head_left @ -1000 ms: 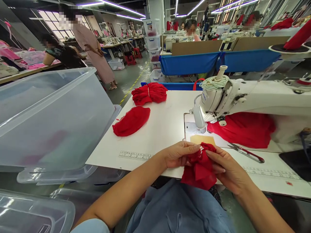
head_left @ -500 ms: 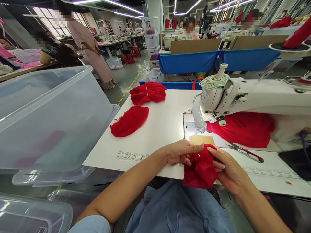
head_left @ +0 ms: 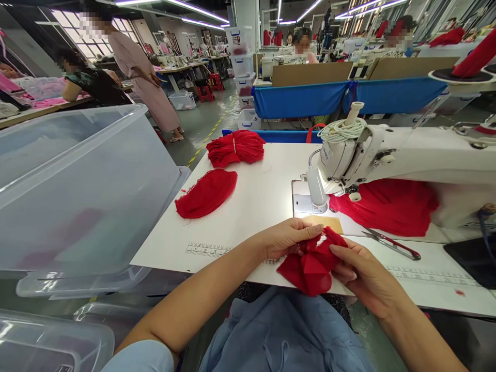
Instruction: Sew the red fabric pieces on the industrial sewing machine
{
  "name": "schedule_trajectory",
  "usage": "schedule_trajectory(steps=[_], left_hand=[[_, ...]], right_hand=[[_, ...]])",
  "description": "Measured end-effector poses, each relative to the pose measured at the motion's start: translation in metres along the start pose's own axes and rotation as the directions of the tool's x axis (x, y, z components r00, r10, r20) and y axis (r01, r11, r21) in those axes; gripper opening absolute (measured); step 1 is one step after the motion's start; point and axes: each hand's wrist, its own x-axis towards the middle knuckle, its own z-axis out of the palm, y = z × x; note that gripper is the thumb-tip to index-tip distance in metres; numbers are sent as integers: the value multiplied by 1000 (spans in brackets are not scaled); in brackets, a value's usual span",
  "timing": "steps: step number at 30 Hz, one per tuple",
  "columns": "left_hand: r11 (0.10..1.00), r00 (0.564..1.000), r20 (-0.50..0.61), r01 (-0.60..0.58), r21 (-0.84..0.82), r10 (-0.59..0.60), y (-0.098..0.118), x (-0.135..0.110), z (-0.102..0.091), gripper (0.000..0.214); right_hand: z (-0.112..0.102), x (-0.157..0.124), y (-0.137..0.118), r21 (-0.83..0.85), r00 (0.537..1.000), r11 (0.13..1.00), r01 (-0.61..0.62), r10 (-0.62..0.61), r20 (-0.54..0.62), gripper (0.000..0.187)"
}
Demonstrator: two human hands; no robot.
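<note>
Between my hands, at the table's front edge, hangs a crumpled piece of red fabric (head_left: 310,268). My left hand (head_left: 291,237) pinches its upper left part between thumb and fingers. On its right side, my right hand (head_left: 358,266) grips the cloth with thumb and forefinger. Just beyond the fingers lies a tan piece (head_left: 325,224) beside the white sewing machine (head_left: 418,150). More red cloth (head_left: 391,204) sits under the machine's arm. To the right of my right hand rest thread snips with a red handle (head_left: 395,244).
On the white table (head_left: 256,201) lie a tied red fabric bundle (head_left: 235,148) and a flat red piece (head_left: 207,194). Large clear plastic bins (head_left: 89,181) crowd the left side. A dark pad (head_left: 470,263) lies at right. Other people sit and stand farther back.
Both hands have parted slightly at the cloth's upper edge, and it has opened a little there. The cloth's lower part has swung left.
</note>
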Motion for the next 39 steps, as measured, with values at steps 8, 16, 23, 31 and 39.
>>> schedule_trajectory(steps=[8, 16, 23, 31, 39], left_hand=[[960, 992, 93, 57, 274, -85, 12, -6, -7, 33], [703, 901, -198, -149, 695, 387, 0, -9, 4, 16], [206, 786, 237, -416, 886, 570, 3, -22, -2, 28], [-379, 858, 479, -387, 840, 185, 11, -17, -19, 14], [-661, 798, 408, -15, 750, 444, -2, -9, -24, 17]], right_hand=[[3, -2, -2, -1, 986, 995, 99, -99, -133, 45], [3, 5, 4, -210, 959, 958, 196, -232, -162, 40], [-15, 21, -7, -621, 459, 136, 772, -796, 396, 15], [-36, 34, -14, -598, 427, -291, 747, -481, 766, 24], [-36, 73, -11, -541, 387, -500, 676, -382, 839, 15]])
